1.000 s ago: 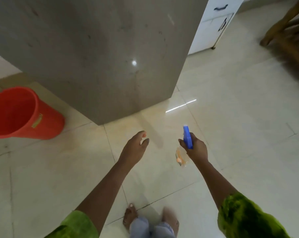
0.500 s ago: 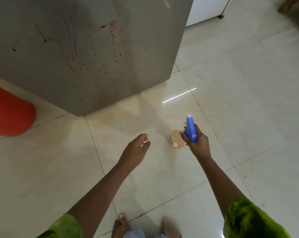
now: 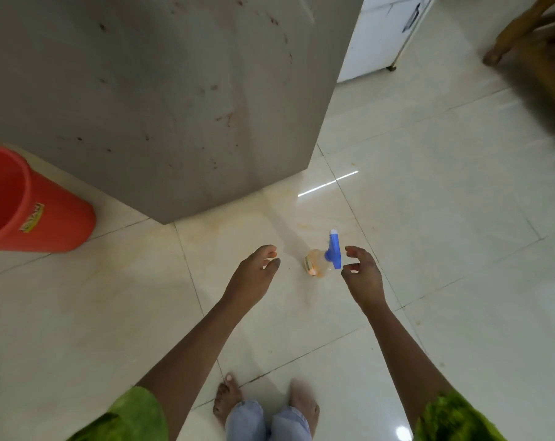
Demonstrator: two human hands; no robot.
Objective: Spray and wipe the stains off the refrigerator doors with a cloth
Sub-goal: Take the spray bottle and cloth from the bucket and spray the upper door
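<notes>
The grey refrigerator door (image 3: pixel 161 90) fills the upper left, speckled with dark and reddish stains. A spray bottle (image 3: pixel 325 257) with a blue trigger head and orange liquid stands on the floor tiles in front of it. My right hand (image 3: pixel 362 275) hovers just right of the bottle with fingers spread, not touching it. My left hand (image 3: pixel 253 275) is open to the bottle's left, holding nothing. No cloth is in view.
A red bucket (image 3: pixel 46 218) stands on the floor at the left, beside the refrigerator's corner. A white cabinet (image 3: pixel 381 36) is behind the refrigerator at the upper right. Wooden chair legs (image 3: pixel 524 33) stand at the far right. My bare feet (image 3: pixel 228 399) are below.
My right hand held the spray bottle before; now its fingers have opened and the bottle stands alone on the floor. The view tilted, bringing the bucket and cabinet back in.
</notes>
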